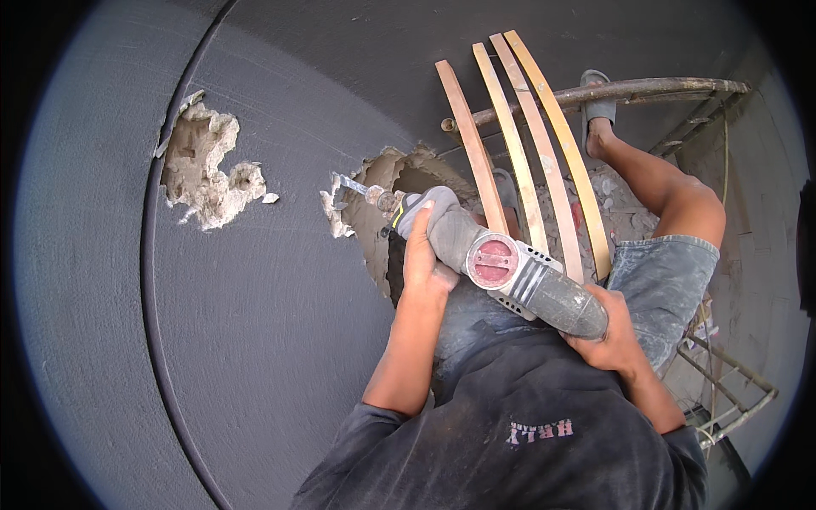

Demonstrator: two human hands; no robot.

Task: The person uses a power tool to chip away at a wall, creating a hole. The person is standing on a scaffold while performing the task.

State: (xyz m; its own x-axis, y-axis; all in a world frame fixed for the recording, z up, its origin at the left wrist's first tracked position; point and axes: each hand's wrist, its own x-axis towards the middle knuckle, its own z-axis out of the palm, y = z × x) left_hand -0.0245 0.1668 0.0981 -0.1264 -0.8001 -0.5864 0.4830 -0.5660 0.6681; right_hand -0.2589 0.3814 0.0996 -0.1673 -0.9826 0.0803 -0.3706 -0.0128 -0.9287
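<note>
A dusty grey demolition hammer (557, 297) with a round red cap on its body lies across my front, pointing left. My left hand (422, 255) is closed around its front section, just behind the chuck. Around the rear end, my right hand (610, 331) is wrapped, its fingers partly hidden under the tool. The chisel bit (355, 185) reaches to the left edge of a broken hole (381, 174) in the dark grey wall (280, 289). Cracked, pale plaster (333, 211) rings the bit's tip; whether the tip touches it I cannot tell.
Another chipped patch (204, 166) lies farther left, beside a long dark groove (146, 280). Several wooden planks (544, 144) span beneath me by a metal scaffold pipe (654, 87), where my sandalled foot (597, 106) rests. Rubble (619, 204) lies below; more scaffold frame (739, 408) stands at right.
</note>
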